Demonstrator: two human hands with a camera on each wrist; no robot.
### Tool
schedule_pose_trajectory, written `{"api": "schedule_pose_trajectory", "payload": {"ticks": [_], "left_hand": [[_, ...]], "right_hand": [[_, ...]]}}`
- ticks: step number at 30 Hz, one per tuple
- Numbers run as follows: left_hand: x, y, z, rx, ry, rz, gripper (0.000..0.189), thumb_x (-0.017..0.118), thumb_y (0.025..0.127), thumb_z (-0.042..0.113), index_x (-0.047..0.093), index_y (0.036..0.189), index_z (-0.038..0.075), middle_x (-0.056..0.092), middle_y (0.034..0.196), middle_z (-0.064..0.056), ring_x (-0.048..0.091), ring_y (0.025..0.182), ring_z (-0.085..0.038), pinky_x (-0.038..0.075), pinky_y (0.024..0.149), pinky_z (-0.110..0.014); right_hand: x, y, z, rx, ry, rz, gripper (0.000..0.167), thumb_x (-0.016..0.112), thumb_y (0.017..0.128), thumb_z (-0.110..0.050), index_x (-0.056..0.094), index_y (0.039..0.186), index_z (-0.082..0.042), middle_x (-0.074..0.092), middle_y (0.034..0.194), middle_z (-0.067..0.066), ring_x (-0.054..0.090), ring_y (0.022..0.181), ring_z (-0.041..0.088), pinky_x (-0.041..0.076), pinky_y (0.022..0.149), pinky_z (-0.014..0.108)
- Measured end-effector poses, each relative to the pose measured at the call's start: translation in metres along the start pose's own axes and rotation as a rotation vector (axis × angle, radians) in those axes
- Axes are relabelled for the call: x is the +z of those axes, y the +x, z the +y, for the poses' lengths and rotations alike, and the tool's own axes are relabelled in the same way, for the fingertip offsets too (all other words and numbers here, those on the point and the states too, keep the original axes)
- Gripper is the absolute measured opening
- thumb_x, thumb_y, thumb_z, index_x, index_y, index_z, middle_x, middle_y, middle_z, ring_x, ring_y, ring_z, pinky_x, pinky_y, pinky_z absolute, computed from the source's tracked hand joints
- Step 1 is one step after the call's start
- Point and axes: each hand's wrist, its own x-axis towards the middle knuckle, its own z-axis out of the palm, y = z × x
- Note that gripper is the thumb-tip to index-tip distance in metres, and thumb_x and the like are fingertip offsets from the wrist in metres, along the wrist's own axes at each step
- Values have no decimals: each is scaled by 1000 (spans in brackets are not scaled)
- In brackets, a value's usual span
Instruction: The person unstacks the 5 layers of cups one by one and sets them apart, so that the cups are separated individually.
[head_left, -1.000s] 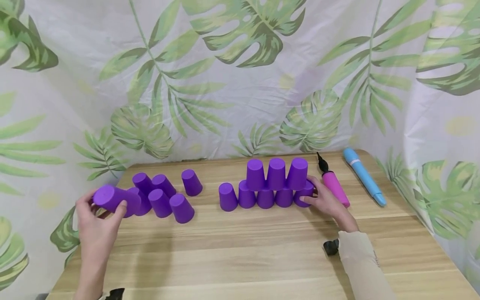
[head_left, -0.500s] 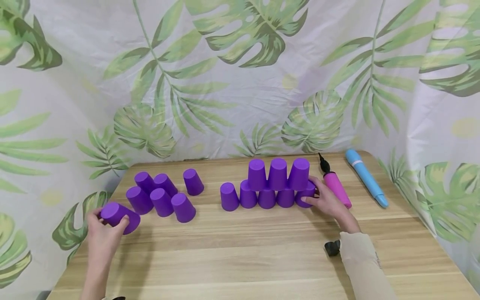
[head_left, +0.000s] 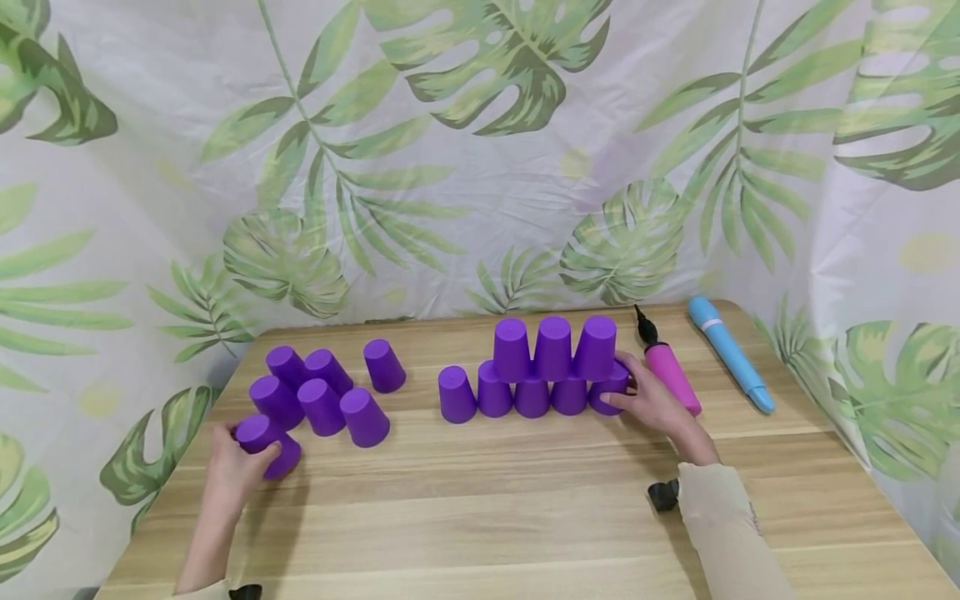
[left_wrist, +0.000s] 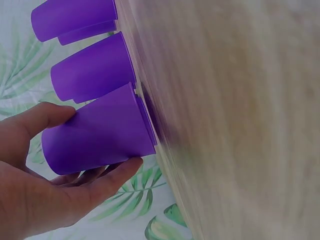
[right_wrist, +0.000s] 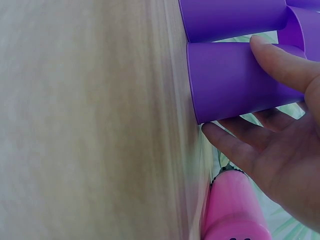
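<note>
At the front left of a cluster of upside-down purple cups (head_left: 321,408), my left hand (head_left: 231,467) grips a purple cup (left_wrist: 100,132) between thumb and fingers. That cup stands bottom up, its rim right at the tabletop. Over on the right, my right hand (head_left: 658,407) holds the end purple cup (right_wrist: 230,80) of a lower row, thumb on the near side and fingers behind. Three purple cups (head_left: 553,348) sit upside down on top of that row, bridging the cups beneath. The row's leftmost cup (head_left: 457,395) has nothing on it.
A pink hand pump (head_left: 670,377) with a black nozzle lies just right of my right hand. Farther right is a light blue pump-like tube (head_left: 731,354). One purple cup (head_left: 384,365) stands apart behind the left cluster. Leaf-print cloth (head_left: 480,167) hangs behind the wooden table (head_left: 480,517).
My left hand has brought its cup down and to the right, from a tilted hold in the air to upright beside the cluster. The right hand has stayed on the end cup.
</note>
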Motion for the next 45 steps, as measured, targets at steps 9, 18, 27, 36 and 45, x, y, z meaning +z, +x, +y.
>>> {"api": "schedule_pose_trajectory", "payload": {"ticks": [9, 18, 27, 36, 45], "left_hand": [[6, 5, 0, 33, -2, -53, 70, 66, 83, 2, 21, 133, -18, 35, 128, -41, 42, 115, -52, 34, 101, -60], [8, 2, 2, 54, -60, -76, 75, 65, 86, 4, 16, 141, -15, 32, 134, -41, 38, 121, -54, 34, 103, -60], [9, -21, 47, 271, -86, 246, 53, 62, 90, 5, 38, 134, -10, 38, 131, -33, 37, 123, -47, 30, 104, -59], [50, -39, 132, 560, -195, 179, 45, 64, 87, -4, 48, 128, -4, 48, 126, -22, 49, 109, -30, 47, 92, -45], [119, -51, 188, 654, -294, -63, 50, 64, 87, -1, 43, 132, -4, 45, 130, -24, 45, 121, -35, 48, 95, -49]], "right_hand": [[-1, 1, 2, -5, 3, -2, 68, 67, 88, -3, 30, 145, 0, 47, 134, 30, 50, 120, 47, 45, 97, 56], [0, 0, 4, 5, 6, -5, 68, 68, 89, -5, 30, 145, 0, 47, 134, 29, 49, 121, 47, 45, 97, 55], [-2, 1, 1, 11, 8, -8, 68, 67, 89, -6, 29, 146, -1, 46, 135, 29, 48, 122, 47, 45, 98, 55], [-3, 0, 1, 14, 7, 0, 68, 68, 89, -7, 30, 146, -2, 49, 133, 29, 50, 120, 46, 46, 97, 55], [0, 1, 2, 18, 15, -2, 69, 68, 89, -6, 30, 146, -2, 48, 133, 29, 50, 121, 45, 46, 97, 54]]}}
